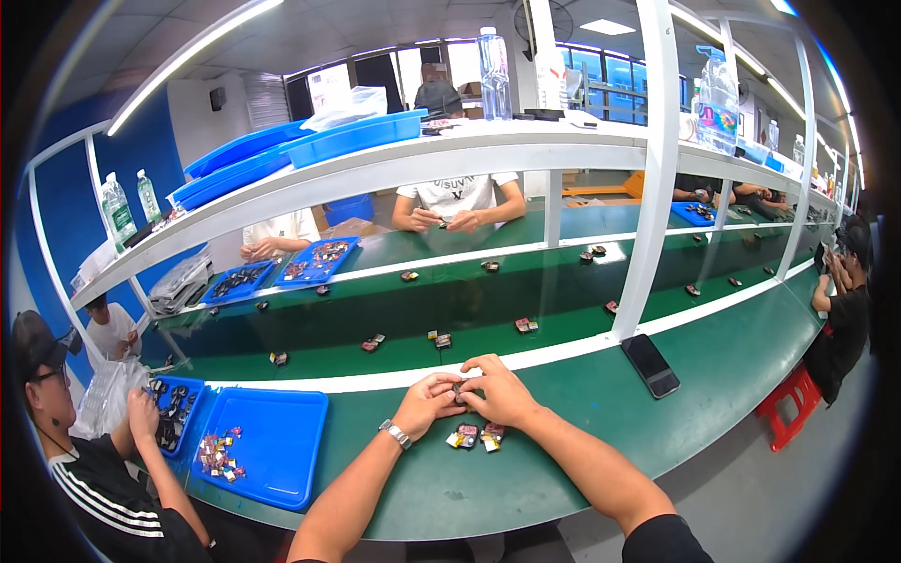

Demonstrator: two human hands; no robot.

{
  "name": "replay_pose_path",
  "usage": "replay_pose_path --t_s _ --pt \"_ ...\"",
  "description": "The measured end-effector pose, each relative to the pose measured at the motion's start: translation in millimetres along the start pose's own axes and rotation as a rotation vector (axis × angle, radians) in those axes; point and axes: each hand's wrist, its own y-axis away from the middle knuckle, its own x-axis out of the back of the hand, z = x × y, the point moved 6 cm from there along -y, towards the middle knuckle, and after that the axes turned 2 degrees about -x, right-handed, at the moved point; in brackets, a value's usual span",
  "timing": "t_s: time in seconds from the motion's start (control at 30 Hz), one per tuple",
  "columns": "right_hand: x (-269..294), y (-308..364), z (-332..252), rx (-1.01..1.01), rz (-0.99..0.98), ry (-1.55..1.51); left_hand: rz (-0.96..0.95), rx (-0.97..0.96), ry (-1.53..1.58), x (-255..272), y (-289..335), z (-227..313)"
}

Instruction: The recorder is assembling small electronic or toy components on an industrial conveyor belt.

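Observation:
My left hand (425, 406) and my right hand (499, 390) meet over the green tabletop (563, 450), close to the white rail. Between their fingertips they grip a small dark electronic part (459, 394), mostly covered by the fingers. Just below my hands lie two small assemblies, a left one (463, 435) and a right one (492, 436), each dark with pink and white-yellow pieces. A blue tray (300, 450) to the left of my left forearm holds a heap of small pink, white and yellow parts (220, 458).
Beyond the white rail (554, 351), a green belt (394, 324) carries several spaced-out small parts. A black phone (649, 366) lies right of my hands, beside a white post (648, 188). A co-worker (103, 469) sits at left by another blue tray (192, 418). Others sit across.

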Motion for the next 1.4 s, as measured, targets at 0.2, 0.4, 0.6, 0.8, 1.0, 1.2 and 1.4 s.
replay_pose_path --t_s 0.2,0.4,0.6,0.8,1.0,1.2,1.4 --pt "-4.1 2.2 -3.6 -0.043 0.108 -0.022 -0.014 -0.031 0.032 0.6 -1.1 0.3" --pt "-5.7 4.2 -1.0 -0.051 0.161 -0.034 -0.01 -0.055 0.071 -2.0 -0.7 2.1" --pt "-7.6 4.1 -7.0 -0.048 0.176 -0.06 -0.008 -0.078 0.097 3.7 -1.1 1.5" --pt "-9.0 4.3 1.7 -0.069 0.198 -0.097 -0.022 -0.093 0.107 3.3 -3.9 1.5" --pt "-15.4 4.5 11.5 -0.164 0.181 -0.227 -0.029 -0.1 0.106 4.2 -3.2 1.0" --pt "-19.2 5.2 16.4 -0.23 0.161 -0.318 -0.033 -0.095 0.12 3.1 -2.0 2.0" --pt "-26.4 7.8 21.9 -0.348 0.164 -0.33 -0.02 -0.12 0.121 4.7 -3.2 0.2"
